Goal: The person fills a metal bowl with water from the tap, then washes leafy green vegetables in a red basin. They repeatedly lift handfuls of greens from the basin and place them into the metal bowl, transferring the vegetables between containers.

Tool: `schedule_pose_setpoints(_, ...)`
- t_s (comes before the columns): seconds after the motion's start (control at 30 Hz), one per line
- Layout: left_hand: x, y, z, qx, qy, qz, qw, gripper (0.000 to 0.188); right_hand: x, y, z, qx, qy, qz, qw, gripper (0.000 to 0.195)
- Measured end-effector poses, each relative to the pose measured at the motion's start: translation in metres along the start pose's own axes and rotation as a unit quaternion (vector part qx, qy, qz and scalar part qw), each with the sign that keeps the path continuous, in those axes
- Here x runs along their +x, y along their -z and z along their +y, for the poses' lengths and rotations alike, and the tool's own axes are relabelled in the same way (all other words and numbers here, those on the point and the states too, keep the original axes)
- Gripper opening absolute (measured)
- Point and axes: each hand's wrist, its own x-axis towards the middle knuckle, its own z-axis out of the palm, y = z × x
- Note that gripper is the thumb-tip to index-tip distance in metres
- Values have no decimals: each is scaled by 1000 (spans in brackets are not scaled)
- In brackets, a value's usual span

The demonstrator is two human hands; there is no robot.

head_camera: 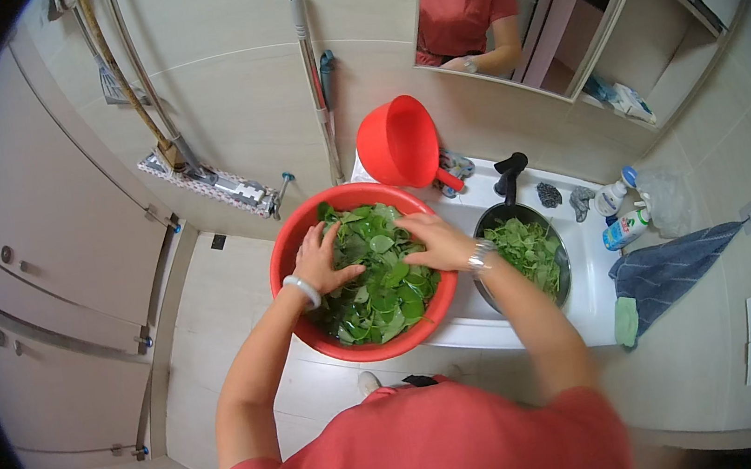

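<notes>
A red plastic basin (304, 338) full of leafy greens (386, 289) in water stands at the left end of a white sink. My left hand (323, 262), a pale bangle at its wrist, rests with spread fingers on the leaves at the basin's left side. From the right, my right hand (438, 242), with a metal bracelet or watch at its wrist, reaches over the rim, its fingers apart at the leaves. Neither hand grips anything visible. Under the black faucet (511, 175), a dark round pan (565, 260) in the sink holds more greens, partly behind my right forearm.
A red dipper (392, 141) leans behind the basin. Scrubbers (548, 194), bottles (626, 230) and a hanging blue towel (669, 276) are at the sink's right. A mirror cabinet (566, 95) juts above. Mops (214, 184) hang at left, near stall doors (66, 237).
</notes>
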Motion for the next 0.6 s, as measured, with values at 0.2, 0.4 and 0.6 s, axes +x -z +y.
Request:
schedule_pose_setpoints(0.2,26,-26,-13,186,27,-169,968,129,79,-78,11,-89,-105,-136,981,129)
schedule_pose_setpoints(0.4,12,-36,-5,232,34,-275,933,114,62,-90,-21,-157,-156,-233,947,112)
schedule_pose_setpoints(0.6,4,-31,-11,37,13,-137,990,51,52,-80,3,26,-53,-113,992,56)
